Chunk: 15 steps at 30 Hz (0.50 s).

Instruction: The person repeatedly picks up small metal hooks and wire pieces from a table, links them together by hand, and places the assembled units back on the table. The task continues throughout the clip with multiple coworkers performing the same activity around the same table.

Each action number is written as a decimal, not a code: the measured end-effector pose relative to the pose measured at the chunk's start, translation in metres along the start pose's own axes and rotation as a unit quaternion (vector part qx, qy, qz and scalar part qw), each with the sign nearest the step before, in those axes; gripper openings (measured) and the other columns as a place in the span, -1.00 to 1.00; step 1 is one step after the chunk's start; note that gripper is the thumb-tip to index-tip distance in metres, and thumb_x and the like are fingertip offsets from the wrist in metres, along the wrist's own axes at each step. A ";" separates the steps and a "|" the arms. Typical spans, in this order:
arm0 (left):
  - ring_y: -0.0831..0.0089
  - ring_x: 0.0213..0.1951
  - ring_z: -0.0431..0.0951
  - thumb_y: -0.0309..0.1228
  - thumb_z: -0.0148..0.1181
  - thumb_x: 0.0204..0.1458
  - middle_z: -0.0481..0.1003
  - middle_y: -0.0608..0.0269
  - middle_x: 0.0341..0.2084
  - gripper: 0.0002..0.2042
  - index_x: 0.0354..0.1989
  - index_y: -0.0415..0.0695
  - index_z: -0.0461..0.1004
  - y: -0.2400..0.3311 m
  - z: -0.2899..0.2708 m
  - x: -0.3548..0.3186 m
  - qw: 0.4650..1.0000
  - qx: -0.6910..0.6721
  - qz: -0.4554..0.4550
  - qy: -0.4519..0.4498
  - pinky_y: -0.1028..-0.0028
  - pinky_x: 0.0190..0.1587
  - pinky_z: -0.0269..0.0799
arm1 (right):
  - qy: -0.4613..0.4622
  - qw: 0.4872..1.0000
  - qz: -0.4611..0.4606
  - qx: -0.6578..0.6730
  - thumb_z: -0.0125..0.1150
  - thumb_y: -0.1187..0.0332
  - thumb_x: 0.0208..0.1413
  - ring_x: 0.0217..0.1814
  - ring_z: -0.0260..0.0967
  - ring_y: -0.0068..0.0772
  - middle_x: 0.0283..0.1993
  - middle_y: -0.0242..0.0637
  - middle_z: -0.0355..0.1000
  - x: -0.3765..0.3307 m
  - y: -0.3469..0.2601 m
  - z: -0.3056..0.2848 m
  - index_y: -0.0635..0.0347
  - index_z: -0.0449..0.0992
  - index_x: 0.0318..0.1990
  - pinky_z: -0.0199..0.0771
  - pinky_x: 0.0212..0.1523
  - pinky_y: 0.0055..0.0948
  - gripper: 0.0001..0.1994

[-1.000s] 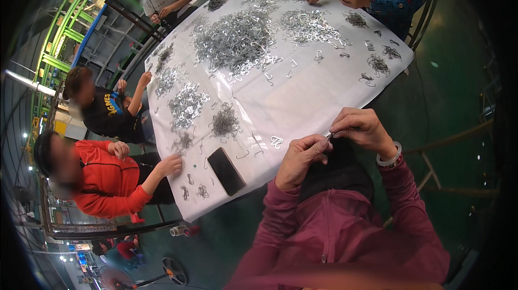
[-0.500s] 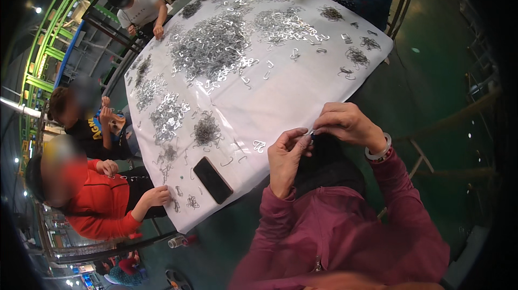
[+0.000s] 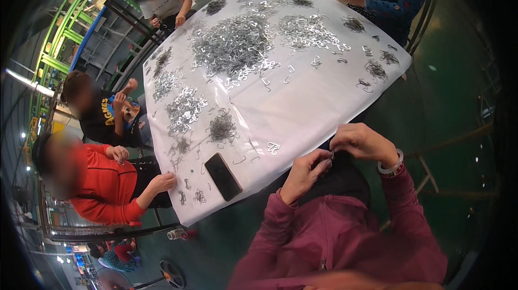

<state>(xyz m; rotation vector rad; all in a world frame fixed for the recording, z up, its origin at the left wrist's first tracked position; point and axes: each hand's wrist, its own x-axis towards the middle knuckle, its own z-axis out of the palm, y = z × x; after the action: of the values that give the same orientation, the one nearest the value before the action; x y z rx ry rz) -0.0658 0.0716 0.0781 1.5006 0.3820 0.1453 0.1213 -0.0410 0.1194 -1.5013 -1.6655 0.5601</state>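
Note:
My left hand [image 3: 310, 171] and my right hand [image 3: 362, 143] meet just off the near edge of the white-covered table [image 3: 302, 101]. Both are closed in a pinch, fingertips together, around a small shiny metal piece [image 3: 332, 154]. Fingers hide most of it, so its shape cannot be told. Nearest to my hands on the table lie a few bent metal hooks [image 3: 273, 148]. Farther left is a dark tangle of hooks [image 3: 222, 126]. A large heap of silvery hooks [image 3: 232, 47] covers the far middle.
A black phone [image 3: 223, 176] lies by the near left edge. Smaller hook piles [image 3: 376, 69] sit at the right. A person in red [image 3: 110, 182] handles hooks at the left; several other people work round the far sides. A stool frame [image 3: 426, 176] stands at my right.
The whole view has shifted, so the table sits farther right in it. My hands stay pinched together, and the metal piece between them shows less. The person in black has moved their hands.

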 end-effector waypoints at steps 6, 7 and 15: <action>0.68 -0.40 0.40 -0.39 0.11 0.20 0.45 0.40 -0.43 -0.80 -0.11 -0.25 0.48 -0.012 -0.015 -0.008 0.992 -0.116 -0.036 0.018 0.64 -0.30 0.35 | -0.029 0.999 0.021 0.026 0.23 0.53 -0.01 -0.31 0.47 -0.20 -0.40 -0.22 0.47 0.008 0.005 0.011 0.18 0.54 -0.30 0.43 -0.30 -0.35 -0.89; 0.68 -0.40 0.39 -0.39 0.11 0.20 0.45 0.40 -0.43 -0.80 -0.11 -0.25 0.48 -0.013 -0.014 -0.007 0.993 -0.115 -0.032 0.023 0.64 -0.31 0.34 | -0.035 0.998 0.029 0.041 0.23 0.53 -0.01 -0.31 0.47 -0.21 -0.39 -0.21 0.47 0.010 0.005 0.011 0.19 0.54 -0.29 0.43 -0.29 -0.36 -0.89; 0.68 -0.42 0.38 -0.32 0.04 0.25 0.42 0.41 -0.46 -0.78 -0.11 -0.22 0.43 -0.015 0.000 0.004 0.993 -0.116 0.010 0.005 0.65 -0.35 0.33 | 0.004 0.996 0.040 0.084 0.23 0.54 0.01 -0.35 0.50 -0.27 -0.38 -0.20 0.50 0.012 0.000 0.002 0.25 0.52 -0.25 0.46 -0.30 -0.42 -0.87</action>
<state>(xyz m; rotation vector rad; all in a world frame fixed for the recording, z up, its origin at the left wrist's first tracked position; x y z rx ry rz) -0.0637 0.0716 0.0623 1.2751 0.3469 0.2064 0.1201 -0.0296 0.1220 -1.4502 -1.5173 0.7179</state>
